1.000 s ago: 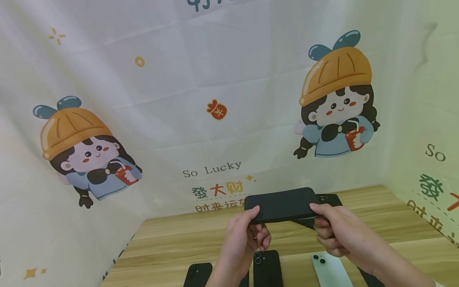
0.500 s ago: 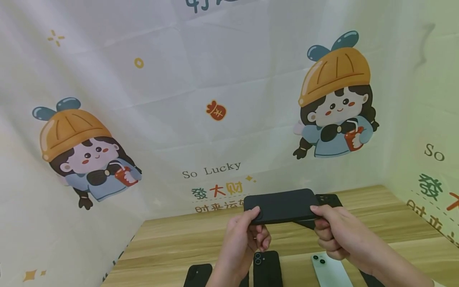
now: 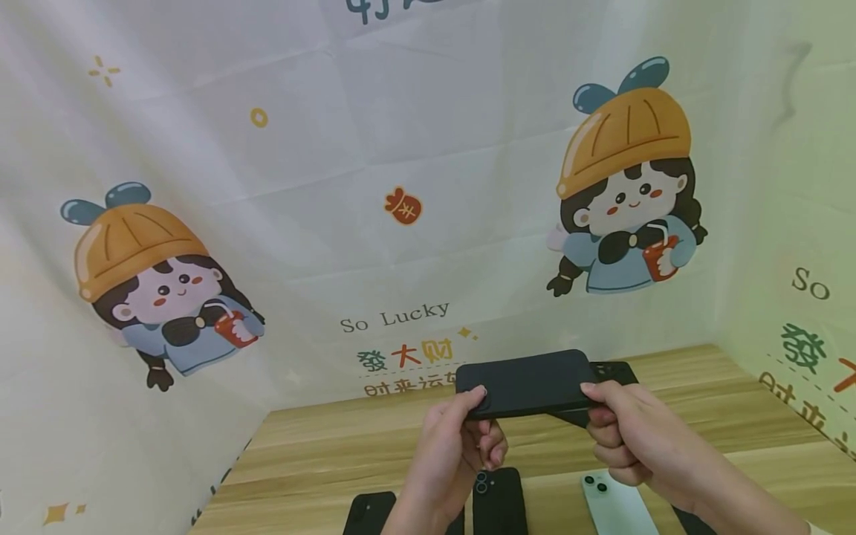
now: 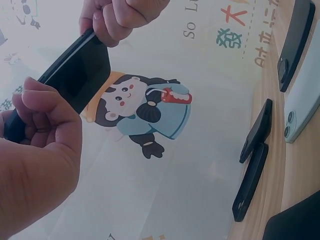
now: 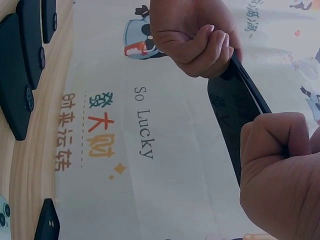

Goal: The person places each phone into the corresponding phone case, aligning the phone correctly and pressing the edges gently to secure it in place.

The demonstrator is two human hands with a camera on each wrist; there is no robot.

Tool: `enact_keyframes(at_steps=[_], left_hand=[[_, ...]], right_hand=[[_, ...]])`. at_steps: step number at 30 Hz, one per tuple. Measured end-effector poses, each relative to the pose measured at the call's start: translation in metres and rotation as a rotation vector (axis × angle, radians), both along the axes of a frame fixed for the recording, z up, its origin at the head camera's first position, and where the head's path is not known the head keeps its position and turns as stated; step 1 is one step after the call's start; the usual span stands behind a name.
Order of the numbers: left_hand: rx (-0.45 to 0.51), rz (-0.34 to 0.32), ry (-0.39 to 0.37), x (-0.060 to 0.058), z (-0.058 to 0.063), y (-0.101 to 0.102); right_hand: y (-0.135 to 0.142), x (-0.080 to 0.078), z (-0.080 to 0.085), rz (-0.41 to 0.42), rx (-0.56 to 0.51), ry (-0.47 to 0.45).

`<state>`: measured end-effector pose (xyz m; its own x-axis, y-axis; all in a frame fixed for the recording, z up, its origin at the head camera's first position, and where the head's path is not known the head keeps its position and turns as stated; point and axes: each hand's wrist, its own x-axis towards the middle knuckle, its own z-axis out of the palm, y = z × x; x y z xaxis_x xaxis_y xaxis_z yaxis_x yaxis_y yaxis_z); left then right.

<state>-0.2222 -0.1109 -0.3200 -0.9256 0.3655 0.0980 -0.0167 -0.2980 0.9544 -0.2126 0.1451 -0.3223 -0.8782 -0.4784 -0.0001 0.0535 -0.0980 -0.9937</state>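
Between my two hands a phone in a matt black case is held sideways above the table, its back toward the head camera. My left hand grips the end with the camera area, thumb on the back and fingers curled beneath. At the other end my right hand pinches a corner, thumb on top over a curled forefinger. The glossy dark screen side of the phone shows in the left wrist view. A thin pale line runs along the edge of the phone in the right wrist view.
On the wooden table lie a mint phone, a black phone with two lenses and another black one. Behind the held phone lies a dark phone. A printed cloth walls the back and sides.
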Motion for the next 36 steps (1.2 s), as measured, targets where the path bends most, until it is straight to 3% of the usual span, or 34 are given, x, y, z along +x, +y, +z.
enact_keyframes(at_steps=[11, 17, 24, 36], left_hand=[[0.050, 0.009, -0.058, -0.001, -0.001, 0.004], [0.130, -0.014, -0.134, -0.003, -0.008, 0.013], [0.099, -0.022, -0.054, 0.002, -0.004, 0.009], [0.125, 0.000, -0.050, 0.004, -0.002, 0.008]], right_hand=[[0.001, 0.000, -0.003, 0.048, -0.061, 0.000], [-0.001, 0.002, -0.003, 0.011, -0.153, 0.038], [-0.001, 0.002, 0.001, 0.039, -0.221, 0.042], [-0.003, 0.005, -0.002, 0.085, -0.242, 0.030]])
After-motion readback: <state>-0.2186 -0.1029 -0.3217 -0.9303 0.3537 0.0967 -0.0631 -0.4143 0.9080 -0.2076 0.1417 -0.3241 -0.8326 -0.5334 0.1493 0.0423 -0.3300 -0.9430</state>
